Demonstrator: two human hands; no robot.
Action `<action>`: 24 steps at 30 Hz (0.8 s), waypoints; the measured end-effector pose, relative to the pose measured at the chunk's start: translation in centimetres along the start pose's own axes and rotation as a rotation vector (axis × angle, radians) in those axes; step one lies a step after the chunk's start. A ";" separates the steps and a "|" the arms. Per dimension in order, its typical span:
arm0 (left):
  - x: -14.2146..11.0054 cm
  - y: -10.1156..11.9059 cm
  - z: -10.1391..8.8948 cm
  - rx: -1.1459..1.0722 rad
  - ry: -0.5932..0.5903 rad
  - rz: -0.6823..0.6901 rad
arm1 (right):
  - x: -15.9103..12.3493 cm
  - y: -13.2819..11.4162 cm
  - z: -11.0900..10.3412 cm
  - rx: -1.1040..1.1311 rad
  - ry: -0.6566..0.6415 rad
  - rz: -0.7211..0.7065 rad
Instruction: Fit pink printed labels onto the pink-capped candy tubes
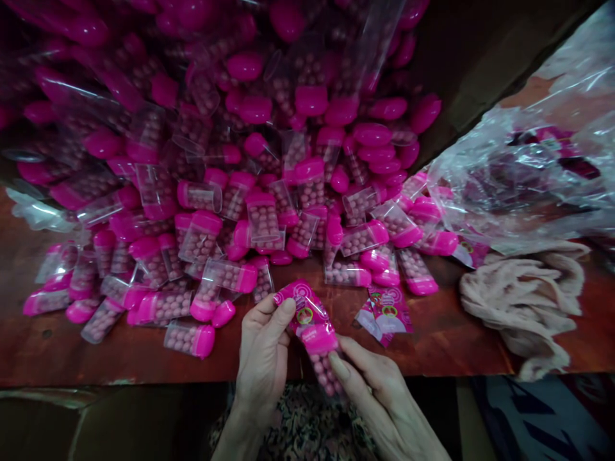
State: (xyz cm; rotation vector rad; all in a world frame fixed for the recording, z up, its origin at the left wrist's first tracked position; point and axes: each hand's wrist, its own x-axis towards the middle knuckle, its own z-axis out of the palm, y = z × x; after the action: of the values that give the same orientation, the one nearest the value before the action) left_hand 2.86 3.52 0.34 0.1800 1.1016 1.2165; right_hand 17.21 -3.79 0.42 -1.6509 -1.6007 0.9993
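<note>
My left hand [263,358] pinches the upper end of a printed magenta sleeve [303,308] between thumb and fingers. In my right hand [377,383] is a small clear candy container [327,374] filled with pink balls, its pink cap pointing up and away from me. The cap meets the sleeve's lower end and seems to be partly inside it. Both hands are just over the near edge of the table. To their right, several more printed sleeves [390,312] lie flat on the wood.
A large heap of similar pink-capped containers [262,214] spills toward me across the reddish table [432,346], out of a dark box at the back. Crumpled clear plastic [485,186] with more sleeves lies at right. In front of it sits a bunched beige cloth [523,294].
</note>
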 end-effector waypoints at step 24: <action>-0.7 0.2 -0.5 0.143 -0.218 0.018 | 2.0 -0.2 0.9 0.147 -0.027 -0.222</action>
State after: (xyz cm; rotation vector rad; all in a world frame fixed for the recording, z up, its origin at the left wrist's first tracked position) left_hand 2.46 2.79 0.65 0.4233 0.9973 1.1054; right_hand 16.29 -1.89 -0.10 -1.3348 -1.6459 1.0011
